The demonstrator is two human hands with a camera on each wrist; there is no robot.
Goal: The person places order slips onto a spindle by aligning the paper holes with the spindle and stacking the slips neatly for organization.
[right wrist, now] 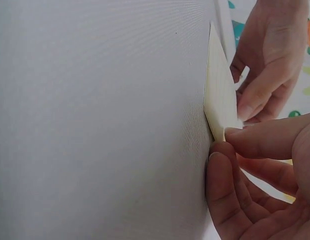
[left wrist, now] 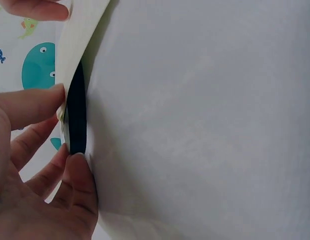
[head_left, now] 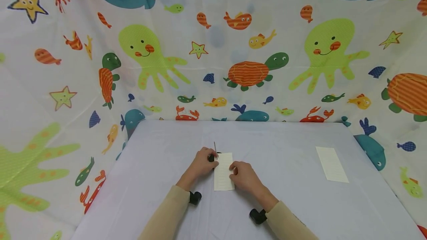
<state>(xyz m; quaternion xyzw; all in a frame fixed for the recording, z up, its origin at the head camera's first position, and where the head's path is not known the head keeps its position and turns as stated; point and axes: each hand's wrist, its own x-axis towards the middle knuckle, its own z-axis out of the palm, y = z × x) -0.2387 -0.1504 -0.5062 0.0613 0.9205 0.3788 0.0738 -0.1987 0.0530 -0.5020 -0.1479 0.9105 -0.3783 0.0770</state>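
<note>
A small cream sheet of lined paper [head_left: 224,175] lies in front of me, between my two hands. My left hand [head_left: 202,161] pinches its upper left edge, the thumb [left wrist: 37,104] on top. Under that edge, by the left fingertips, shows a black piece [left wrist: 77,117]. A thin metal tip sticks out beyond the paper beside it; they look like black-handled scissors [head_left: 215,148], mostly hidden by paper and hand. My right hand [head_left: 246,175] pinches the paper's right edge between thumb and fingers, and in the right wrist view that side of the paper [right wrist: 220,90] is slightly raised.
A second cream lined sheet [head_left: 332,164] lies on the right of the table, which has a white cloth [head_left: 280,143]. A curtain with sea animals [head_left: 200,66] hangs behind and at both sides. Black wrist cameras [head_left: 195,197] sit at both wrists.
</note>
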